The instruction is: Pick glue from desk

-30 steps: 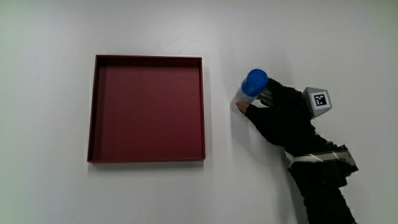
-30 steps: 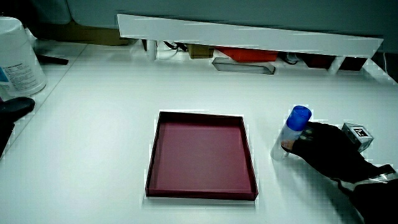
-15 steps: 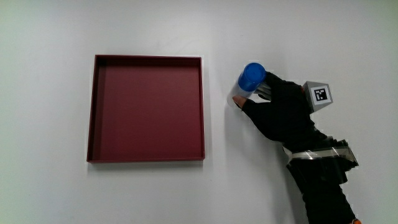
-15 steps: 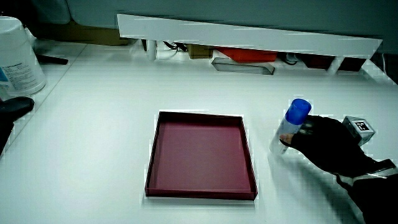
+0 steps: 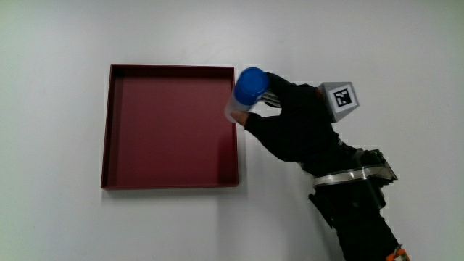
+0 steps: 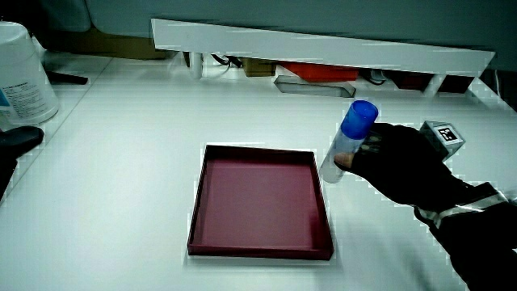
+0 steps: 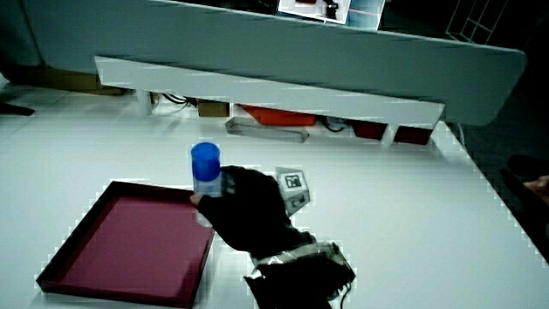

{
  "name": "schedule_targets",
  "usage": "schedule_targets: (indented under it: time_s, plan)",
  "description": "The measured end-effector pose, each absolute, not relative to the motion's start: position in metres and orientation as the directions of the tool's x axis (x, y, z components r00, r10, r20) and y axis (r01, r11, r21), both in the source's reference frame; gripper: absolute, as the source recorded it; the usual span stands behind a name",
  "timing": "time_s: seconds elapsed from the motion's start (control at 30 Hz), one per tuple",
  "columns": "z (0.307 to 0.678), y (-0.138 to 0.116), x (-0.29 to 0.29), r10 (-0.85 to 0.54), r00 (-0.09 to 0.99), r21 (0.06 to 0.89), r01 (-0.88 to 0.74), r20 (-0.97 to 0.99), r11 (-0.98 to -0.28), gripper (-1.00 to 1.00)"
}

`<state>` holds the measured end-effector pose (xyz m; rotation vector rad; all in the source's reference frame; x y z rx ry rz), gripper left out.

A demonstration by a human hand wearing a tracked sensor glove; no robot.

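Now your hand (image 5: 293, 127) has its grip closed around the glue (image 5: 245, 94), which has come up off the surface and moved from beside the red tray (image 5: 171, 127) to over its edge, so the pick looks done.

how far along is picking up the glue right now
Done: the hand has its grip closed on the glue, blue cap up. In hand: the glue seems lifted off the table, at the red tray edge nearest the hand, as in both side views. Left: nothing certain; perhaps carrying it onward.
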<state>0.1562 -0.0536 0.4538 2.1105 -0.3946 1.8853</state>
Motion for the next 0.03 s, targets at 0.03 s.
schedule_targets:
  time_s: [0.03]
  plan:
    - [0.4514, -0.0541, 0.1512, -0.013, 0.103, 0.029, -0.397, 0.995, -0.917, 1.0]
